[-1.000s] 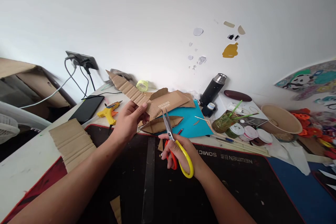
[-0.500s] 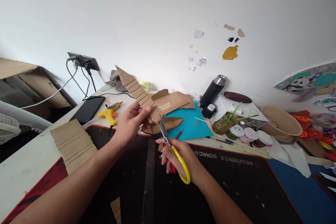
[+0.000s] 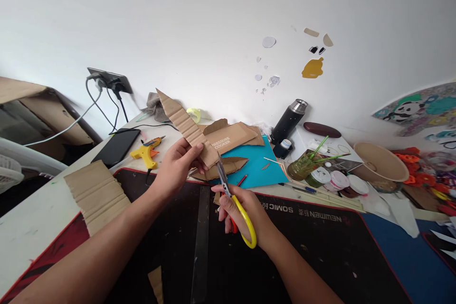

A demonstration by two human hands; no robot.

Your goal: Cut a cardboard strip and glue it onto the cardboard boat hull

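Note:
My left hand (image 3: 181,161) pinches a long pointed strip of corrugated cardboard (image 3: 183,123), thumb on top, its tip slanting up to the left. In my right hand (image 3: 237,209) are scissors (image 3: 245,225) with a yellow handle loop and a red one. Their blades point up and meet the lower right end of the strip. Behind the hands lies a leaf-shaped cardboard piece (image 3: 228,168), partly hidden, on a blue sheet (image 3: 265,166). A red pencil (image 3: 242,180) rests near the blades.
A yellow glue gun (image 3: 145,154), a black phone-like slab (image 3: 116,146) and a cardboard sheet (image 3: 96,194) lie to the left. Printed cardboard (image 3: 233,137) sits behind. On the right stand a black flask (image 3: 289,118), paint jars (image 3: 338,180) and a beige bowl (image 3: 383,164).
The view has shifted slightly. Both hands keep nearly the same pose, with the scissor blades still at the strip's lower end, and the strip's lower edge looks slightly different.

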